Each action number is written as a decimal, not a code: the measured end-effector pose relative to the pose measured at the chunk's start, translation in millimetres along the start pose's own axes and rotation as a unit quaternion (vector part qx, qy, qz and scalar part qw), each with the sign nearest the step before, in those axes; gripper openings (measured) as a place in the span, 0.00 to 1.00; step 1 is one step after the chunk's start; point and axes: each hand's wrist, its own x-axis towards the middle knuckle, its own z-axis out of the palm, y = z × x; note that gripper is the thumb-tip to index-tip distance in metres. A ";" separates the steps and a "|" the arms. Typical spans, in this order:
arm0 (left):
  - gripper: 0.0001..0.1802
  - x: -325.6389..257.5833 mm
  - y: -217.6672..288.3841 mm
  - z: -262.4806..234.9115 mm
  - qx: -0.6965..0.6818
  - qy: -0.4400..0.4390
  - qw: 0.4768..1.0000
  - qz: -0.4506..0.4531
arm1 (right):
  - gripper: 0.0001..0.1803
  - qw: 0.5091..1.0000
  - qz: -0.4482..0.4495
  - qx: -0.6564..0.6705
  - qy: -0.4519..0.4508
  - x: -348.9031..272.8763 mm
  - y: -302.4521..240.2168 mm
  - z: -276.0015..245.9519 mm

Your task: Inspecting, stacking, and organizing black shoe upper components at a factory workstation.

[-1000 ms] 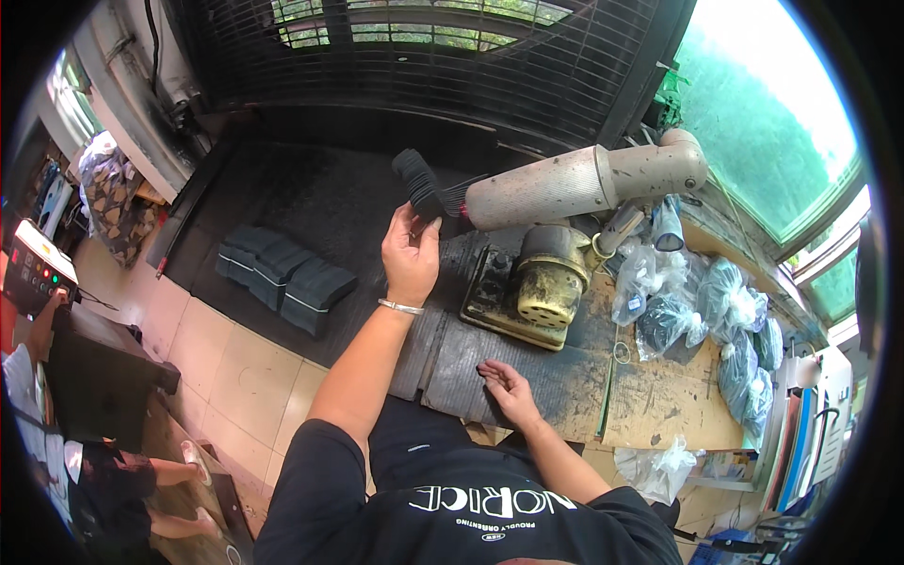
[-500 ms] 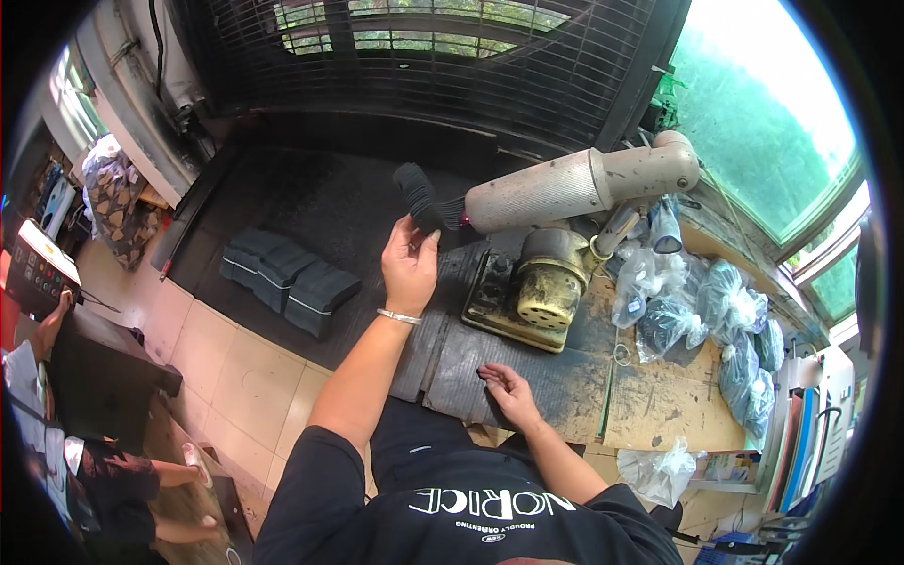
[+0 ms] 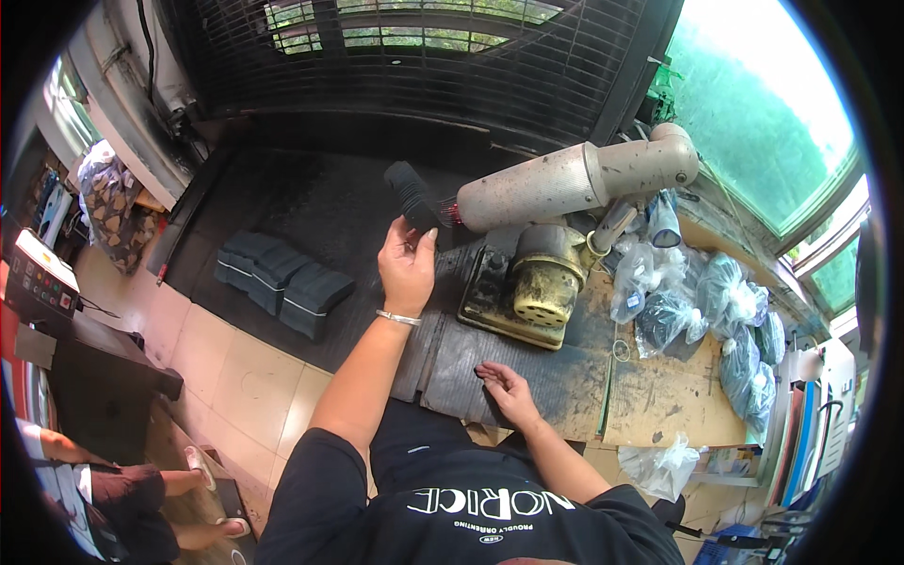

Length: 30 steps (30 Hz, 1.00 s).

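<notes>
My left hand [image 3: 407, 268] is raised above the dark bench, thumb and fingers closed on the lower end of a fanned stack of thin black strips [image 3: 409, 191]. The stack leans up and left, close beside the red-glowing mouth of a grey cylindrical heater [image 3: 527, 188]. Whether the two touch, I cannot tell. Low over the bench's front edge, my right hand [image 3: 510, 394] has its fingers loosely extended; a dark patch shows at the fingertips, too small to make out. Left of my left hand lie bundles of black pieces [image 3: 282, 281] with pale bands.
A stained yellowish motor housing [image 3: 546, 287] stands under the heater. Several clear bags of dark pieces [image 3: 739, 330] lie along the right side. A dark mesh guard [image 3: 424, 85] rises behind the bench. At lower left is another person's leg [image 3: 193, 482], near a control box [image 3: 42, 273].
The red glow at the heater's mouth shows more, and the strip stack has shifted slightly left. My right hand stays put. The other person's hand has left the control box.
</notes>
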 end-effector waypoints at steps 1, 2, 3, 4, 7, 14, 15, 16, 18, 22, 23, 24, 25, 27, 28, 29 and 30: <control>0.11 0.8 3.4 -0.6 0.000 0.015 1.000 0.010 | 0.19 1.000 0.000 0.001 0.000 0.0 0.6 -0.5; 0.11 0.2 3.1 -5.1 0.001 0.015 1.000 0.010 | 0.19 1.000 -0.002 0.003 -0.002 0.4 1.2 -0.9; 0.10 -1.4 1.8 -12.4 0.039 0.017 0.999 0.011 | 0.19 1.000 -0.005 0.005 -0.003 0.6 1.7 -1.4; 0.09 -3.1 2.7 -17.7 0.077 0.019 0.997 0.011 | 0.19 1.000 -0.005 0.006 -0.004 0.6 2.0 -1.6; 0.11 -9.4 2.6 -24.8 0.116 0.012 0.993 0.013 | 0.19 1.000 -0.005 0.004 -0.006 0.7 1.9 -2.0; 0.14 -6.8 -7.4 -7.5 0.043 -0.057 0.997 -0.004 | 0.18 1.000 -0.005 -0.002 -0.004 -0.2 -0.8 1.4; 0.14 -6.4 -11.3 -4.3 0.038 -0.055 0.998 -0.012 | 0.18 1.000 -0.005 -0.001 -0.004 -0.4 -1.0 2.0; 0.14 -5.9 -15.6 -1.6 0.037 -0.054 0.998 -0.013 | 0.18 1.000 -0.004 -0.002 -0.005 -0.5 -0.6 2.2; 0.13 -5.4 -22.8 0.5 -0.020 -0.072 0.996 -0.039 | 0.19 1.000 -0.005 0.006 -0.009 -0.2 0.3 2.5; 0.14 -3.9 -20.8 -0.6 0.001 -0.087 0.995 -0.042 | 0.19 1.000 -0.006 0.006 -0.006 -0.8 2.2 -0.9; 0.14 -3.6 -20.5 -2.7 0.002 -0.087 0.995 -0.042 | 0.19 1.000 -0.004 0.000 -0.008 -0.6 0.7 -0.3; 0.15 -3.2 -19.6 -5.1 0.010 -0.086 0.996 -0.028 | 0.19 1.000 -0.003 -0.005 -0.009 -0.2 -0.6 0.7; 0.15 -2.2 -16.7 -5.1 0.016 -0.086 0.996 -0.013 | 0.19 1.000 -0.003 -0.005 -0.008 -0.1 -0.3 0.1; 0.15 -3.5 -8.3 -8.4 0.031 -0.087 0.996 -0.013 | 0.19 1.000 -0.004 -0.006 -0.005 -0.1 0.2 -0.9; 0.15 -3.8 -3.5 -10.6 0.047 -0.086 0.995 -0.013 | 0.19 1.000 -0.004 -0.006 -0.005 0.0 0.2 -0.7; 0.15 -4.0 -3.4 -13.2 0.033 -0.081 0.996 -0.012 | 0.19 1.000 -0.005 -0.006 -0.004 0.2 0.1 -0.5; 0.15 -4.1 -0.5 -15.6 0.034 -0.081 0.996 -0.011 | 0.18 1.000 -0.006 -0.007 -0.004 0.3 -0.2 -0.4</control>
